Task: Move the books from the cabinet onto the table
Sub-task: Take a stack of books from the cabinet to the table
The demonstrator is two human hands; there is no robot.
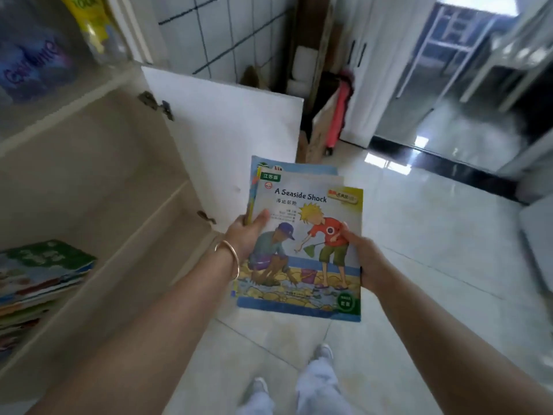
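Observation:
I hold a small stack of thin picture books (308, 235) out in front of me over the tiled floor; the top cover reads "A Seaside Shock". My left hand (245, 235), with a gold bangle on its wrist, grips the stack's left edge, thumb on the cover. My right hand (363, 259) grips the right edge, thumb on top. The beige cabinet (98, 187) stands open at my left, and another pile of books (39, 274) lies on its lower shelf. No table is in view.
The cabinet's white door (233, 136) stands swung open just beyond the held books. A pink and black object (338, 115) and boards lean in the far corner. A glass sliding door (443, 94) is at the right. My feet (299, 381) stand on glossy tiles.

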